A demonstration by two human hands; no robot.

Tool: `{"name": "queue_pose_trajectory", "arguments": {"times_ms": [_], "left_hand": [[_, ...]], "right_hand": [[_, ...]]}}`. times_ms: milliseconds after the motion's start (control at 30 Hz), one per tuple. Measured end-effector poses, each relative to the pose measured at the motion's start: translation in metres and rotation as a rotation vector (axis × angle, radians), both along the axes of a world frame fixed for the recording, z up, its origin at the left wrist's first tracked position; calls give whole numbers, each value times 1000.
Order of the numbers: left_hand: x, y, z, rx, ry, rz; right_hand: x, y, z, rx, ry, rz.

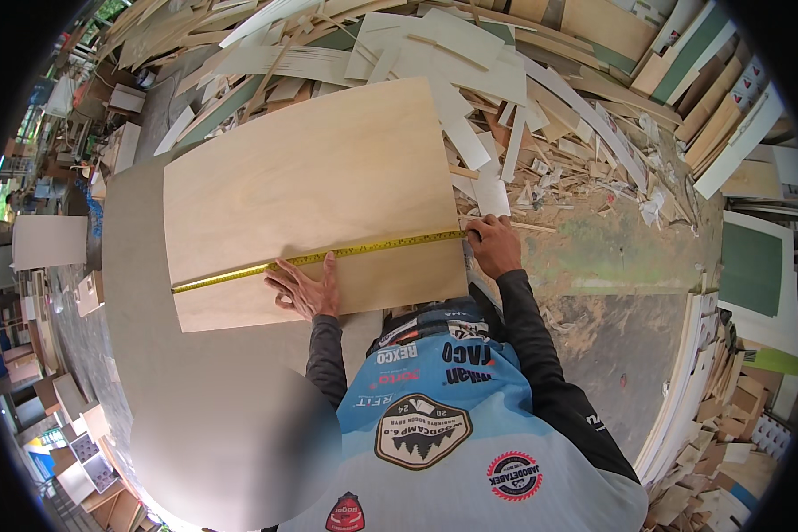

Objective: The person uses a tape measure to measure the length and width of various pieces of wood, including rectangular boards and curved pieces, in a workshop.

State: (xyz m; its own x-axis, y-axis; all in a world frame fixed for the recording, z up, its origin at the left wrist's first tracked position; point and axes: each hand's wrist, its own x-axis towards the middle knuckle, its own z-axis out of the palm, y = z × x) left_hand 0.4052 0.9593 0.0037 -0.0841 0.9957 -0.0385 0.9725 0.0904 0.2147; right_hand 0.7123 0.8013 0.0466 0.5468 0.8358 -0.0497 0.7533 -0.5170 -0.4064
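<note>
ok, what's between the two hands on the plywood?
Head view: a stretch of yellow tape measure lying flat across the plywood sheet. The left hand presses on it and the right hand holds its end at the sheet's right edge. Nothing else lies between them.

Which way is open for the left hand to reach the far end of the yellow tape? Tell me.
Probably yes: the left hand lies flat on the plywood sheet beside the tape measure, and only bare board lies along the tape to its far end.

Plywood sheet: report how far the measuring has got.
Done: the sheet lies flat on the table and the yellow tape spans it edge to edge. In hand: left hand presses the tape down, right hand holds its end at the right edge. Left: no mark or cut shows.
</note>
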Motion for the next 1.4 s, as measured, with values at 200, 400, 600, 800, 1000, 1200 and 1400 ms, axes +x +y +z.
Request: {"name": "queue_pose_trajectory", "arguments": {"times_ms": [200,400,600,800,1000,1200,1400], "left_hand": [[1,0,2,-5,-13,-2],[-1,0,-2,-2,-2,-4],[0,0,2,-9,0,-8],[1,-1,3,-9,3,-6],[1,-1,4,-14,-7,-4],[0,0,2,-1,2,-7],[1,0,3,-5,-10,-2]], "right_hand": [[2,-1,-7,-7,31,-7],[4,0,-7,-24,40,-4],[4,1,-2,-47,33,4],[4,1,0,-50,37,9],[4,1,-1,-49,44,7],[4,2,1,-52,50,7],[5,2,3,-59,57,15]]}}
